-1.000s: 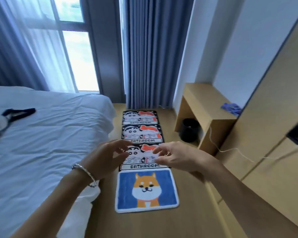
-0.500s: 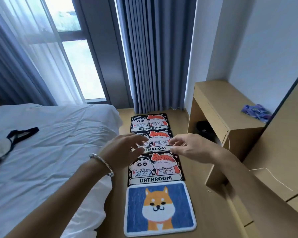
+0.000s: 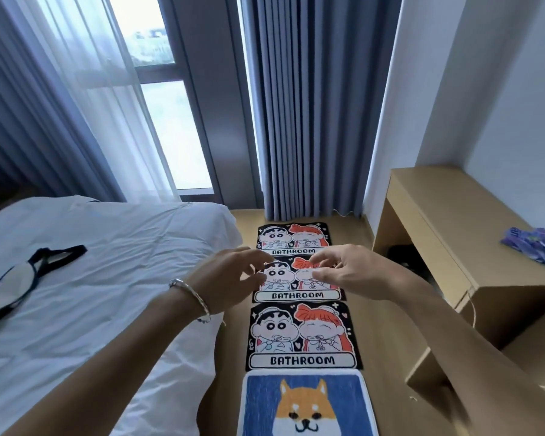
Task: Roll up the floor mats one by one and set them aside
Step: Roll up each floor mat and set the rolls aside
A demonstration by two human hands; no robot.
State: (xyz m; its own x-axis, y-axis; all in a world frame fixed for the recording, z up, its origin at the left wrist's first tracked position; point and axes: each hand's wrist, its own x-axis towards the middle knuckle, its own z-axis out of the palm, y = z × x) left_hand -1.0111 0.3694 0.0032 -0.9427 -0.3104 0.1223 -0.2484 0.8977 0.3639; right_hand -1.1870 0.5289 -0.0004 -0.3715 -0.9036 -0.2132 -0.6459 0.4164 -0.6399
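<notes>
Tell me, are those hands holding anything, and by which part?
Nothing is held: the left hand and right hand hover empty, fingers loose, over the flat floor mats.

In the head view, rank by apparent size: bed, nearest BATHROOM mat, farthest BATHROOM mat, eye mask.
1. bed
2. nearest BATHROOM mat
3. farthest BATHROOM mat and eye mask: too alike to rank.
The mats likely differ only by nearness.
</notes>
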